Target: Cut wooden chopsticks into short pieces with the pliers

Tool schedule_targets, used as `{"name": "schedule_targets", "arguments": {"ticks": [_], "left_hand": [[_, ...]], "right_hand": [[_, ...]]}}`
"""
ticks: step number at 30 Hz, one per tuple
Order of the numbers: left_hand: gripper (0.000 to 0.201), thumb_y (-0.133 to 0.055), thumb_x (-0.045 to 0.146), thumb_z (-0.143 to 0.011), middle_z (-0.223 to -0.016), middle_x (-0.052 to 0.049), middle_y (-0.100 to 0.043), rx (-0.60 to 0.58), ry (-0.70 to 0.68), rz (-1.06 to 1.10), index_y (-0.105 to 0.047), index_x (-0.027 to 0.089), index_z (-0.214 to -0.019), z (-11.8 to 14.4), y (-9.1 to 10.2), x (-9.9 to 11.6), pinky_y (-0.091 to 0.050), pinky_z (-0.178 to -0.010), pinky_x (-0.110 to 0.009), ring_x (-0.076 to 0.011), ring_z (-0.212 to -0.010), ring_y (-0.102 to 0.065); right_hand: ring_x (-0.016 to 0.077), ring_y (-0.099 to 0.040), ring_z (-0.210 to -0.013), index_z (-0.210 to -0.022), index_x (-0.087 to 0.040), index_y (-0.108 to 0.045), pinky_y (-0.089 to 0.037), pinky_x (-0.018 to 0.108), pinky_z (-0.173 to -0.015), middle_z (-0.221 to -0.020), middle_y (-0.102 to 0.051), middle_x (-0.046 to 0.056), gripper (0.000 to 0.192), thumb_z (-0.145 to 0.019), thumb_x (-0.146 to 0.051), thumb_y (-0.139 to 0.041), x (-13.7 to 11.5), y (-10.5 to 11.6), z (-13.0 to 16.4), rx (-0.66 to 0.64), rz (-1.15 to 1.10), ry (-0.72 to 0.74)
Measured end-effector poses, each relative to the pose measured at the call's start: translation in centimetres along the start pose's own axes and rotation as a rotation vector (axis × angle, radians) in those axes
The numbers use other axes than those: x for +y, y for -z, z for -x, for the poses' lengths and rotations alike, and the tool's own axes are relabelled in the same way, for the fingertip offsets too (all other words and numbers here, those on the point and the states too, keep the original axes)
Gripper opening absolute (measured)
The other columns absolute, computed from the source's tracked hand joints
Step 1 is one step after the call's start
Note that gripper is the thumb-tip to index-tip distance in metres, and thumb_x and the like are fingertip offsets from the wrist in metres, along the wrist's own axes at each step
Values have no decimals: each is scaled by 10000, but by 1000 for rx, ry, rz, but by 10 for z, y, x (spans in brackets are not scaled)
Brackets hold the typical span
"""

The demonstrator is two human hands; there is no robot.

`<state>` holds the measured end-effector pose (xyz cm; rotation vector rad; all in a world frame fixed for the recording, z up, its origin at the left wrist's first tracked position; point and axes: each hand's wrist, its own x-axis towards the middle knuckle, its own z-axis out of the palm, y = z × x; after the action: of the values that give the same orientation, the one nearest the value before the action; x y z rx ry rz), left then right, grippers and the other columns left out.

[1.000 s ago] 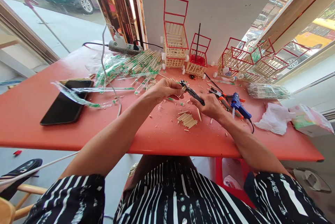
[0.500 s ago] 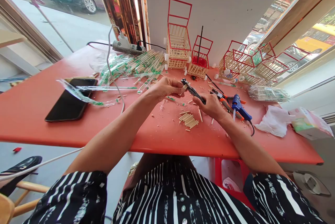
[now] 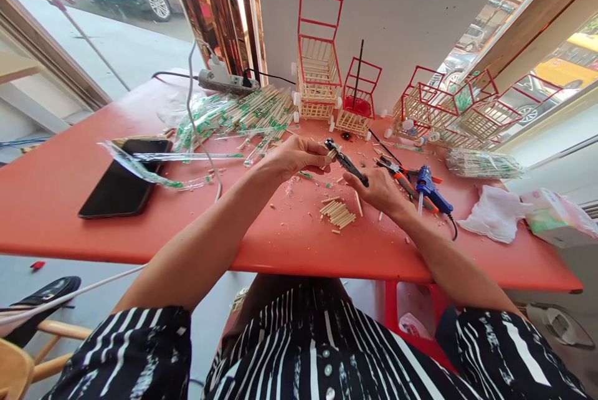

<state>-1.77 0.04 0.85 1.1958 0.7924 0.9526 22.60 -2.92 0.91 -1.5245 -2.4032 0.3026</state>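
Observation:
Between the fingertips of my left hand (image 3: 303, 156) are short pieces of wooden stick (image 3: 332, 154), pinched at the jaws of a black hand tool that looks like pliers (image 3: 348, 163). My right hand (image 3: 377, 187) is wrapped around the handles of those pliers. The jaws meet the wood, but whether they are closed on it I cannot tell. Just below the hands, a small pile of cut stick pieces (image 3: 340, 214) lies on the red table (image 3: 280, 244), with crumbs and splinters scattered about.
Wrapped chopsticks (image 3: 261, 113) lie at the back left near a power strip (image 3: 228, 81) and a phone (image 3: 122, 185). Small stick-built carts (image 3: 319, 70) line the wall. On the right are orange-handled pliers (image 3: 406, 185), a blue glue gun (image 3: 432, 188) and tissues (image 3: 495, 213).
My hands stay almost in place with the pliers and the wooden pieces. The whole view has shifted slightly.

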Motion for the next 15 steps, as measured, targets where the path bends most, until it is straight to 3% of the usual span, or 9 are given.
{"name": "schedule_targets", "arguments": {"ticks": [8,15], "left_hand": [[356,-1025,279,-543,-716,-78,-771,-24,-12,-14,-834,105,-789,1,1,3,-622,-768,-305,-153,-692,-723],[293,-997,221,-578,-708,-77,-778,-22,-18,-42,-841,106,-798,1,3,4,-618,-758,-284,-142,-672,-720]], "right_hand": [[151,-475,-553,-733,-118,-763,-283,325,-619,-586,-578,71,975,-953,-888,-206,5,-7,-1,75,6,44],[176,-560,-599,-768,-131,-771,-294,323,-621,-639,-665,100,855,-1005,-806,-301,8,-12,-1,109,27,59]]}}
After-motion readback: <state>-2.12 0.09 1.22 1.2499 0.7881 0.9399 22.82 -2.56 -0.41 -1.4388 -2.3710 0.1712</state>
